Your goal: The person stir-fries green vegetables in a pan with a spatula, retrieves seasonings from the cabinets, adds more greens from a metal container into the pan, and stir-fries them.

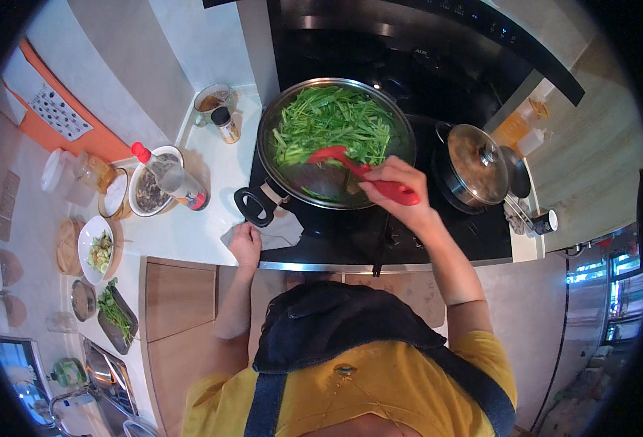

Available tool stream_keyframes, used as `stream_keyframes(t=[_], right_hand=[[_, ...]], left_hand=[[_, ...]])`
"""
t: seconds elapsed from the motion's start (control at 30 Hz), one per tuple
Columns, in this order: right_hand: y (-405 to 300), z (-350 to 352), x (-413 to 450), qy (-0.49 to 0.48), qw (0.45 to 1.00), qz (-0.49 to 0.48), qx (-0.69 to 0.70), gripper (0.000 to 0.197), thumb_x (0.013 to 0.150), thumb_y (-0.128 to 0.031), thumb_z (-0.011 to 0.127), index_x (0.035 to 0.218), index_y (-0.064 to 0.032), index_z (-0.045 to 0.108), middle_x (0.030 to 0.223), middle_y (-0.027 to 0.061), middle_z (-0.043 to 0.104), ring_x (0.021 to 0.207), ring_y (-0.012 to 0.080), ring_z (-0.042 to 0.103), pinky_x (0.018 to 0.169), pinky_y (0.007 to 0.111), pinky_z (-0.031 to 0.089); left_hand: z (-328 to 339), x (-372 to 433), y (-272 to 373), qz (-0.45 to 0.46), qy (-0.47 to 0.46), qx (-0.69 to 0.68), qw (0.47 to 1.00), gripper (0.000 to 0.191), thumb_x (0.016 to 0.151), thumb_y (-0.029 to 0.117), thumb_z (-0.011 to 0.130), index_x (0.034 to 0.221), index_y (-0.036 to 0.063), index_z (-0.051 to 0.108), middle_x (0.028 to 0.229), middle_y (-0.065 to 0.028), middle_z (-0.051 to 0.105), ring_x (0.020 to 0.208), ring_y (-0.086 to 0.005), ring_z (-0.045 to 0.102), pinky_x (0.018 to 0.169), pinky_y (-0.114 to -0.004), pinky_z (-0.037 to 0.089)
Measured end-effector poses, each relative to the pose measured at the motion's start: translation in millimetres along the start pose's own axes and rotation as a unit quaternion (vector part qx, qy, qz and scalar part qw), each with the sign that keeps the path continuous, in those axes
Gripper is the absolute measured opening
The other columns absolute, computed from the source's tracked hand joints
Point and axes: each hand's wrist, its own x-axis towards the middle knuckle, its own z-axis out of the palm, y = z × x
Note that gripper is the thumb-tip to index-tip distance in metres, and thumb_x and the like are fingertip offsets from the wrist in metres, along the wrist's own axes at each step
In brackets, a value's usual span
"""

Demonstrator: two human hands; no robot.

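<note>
My right hand (400, 188) grips the handle of a red spatula (348, 161), whose head lies in the near part of a large steel pan (408, 143). Chopped green leafy vegetables (332, 120) fill the pan's far side, and part of its dark bottom shows near me. My left hand (246, 244) rests on a grey cloth (280, 232) at the counter's edge, just below the pan's black handle (254, 205). The fingers look curled onto the cloth; how firmly they hold it is unclear. The pan stands on a black cooktop (332, 235).
A lidded pot (477, 166) stands on the right burner. Chopsticks (378, 254) lie over the cooktop's front edge. Left, a red-capped bottle (182, 183) stands by a bowl of dark food (152, 191), a spice jar (226, 125), a white plate (95, 235) and a tray of greens (116, 317).
</note>
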Motion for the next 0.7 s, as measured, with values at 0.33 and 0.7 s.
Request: stream_keyframes(t=[0.33,0.7], right_hand=[[-21.9,10.0,9.6,-0.031,0.998,-0.043,0.039,0.02,0.067,-0.001,0.078,0.082,-0.0025,0.066,0.075,0.0087,0.059,0.064,0.0218,0.06,0.057,0.031,0.049],[3.3,-55.3,24.0,0.048,0.992,0.025,-0.116,0.015,0.069,-0.004,0.078,0.078,-0.0026,0.067,0.073,0.0068,0.061,0.065,0.0183,0.059,0.058,0.028,0.047]], left_hand=[[-0.6,4.4,5.6,-0.008,-0.001,-0.005,1.0,0.012,0.081,0.019,0.058,0.088,0.0096,0.062,0.089,-0.0105,0.061,0.079,-0.0326,0.06,0.067,-0.043,0.048],[-1.2,2.8,2.5,-0.013,0.008,-0.028,0.999,0.01,0.081,0.016,0.058,0.087,0.0092,0.062,0.087,-0.0108,0.059,0.078,-0.0331,0.06,0.066,-0.043,0.048]])
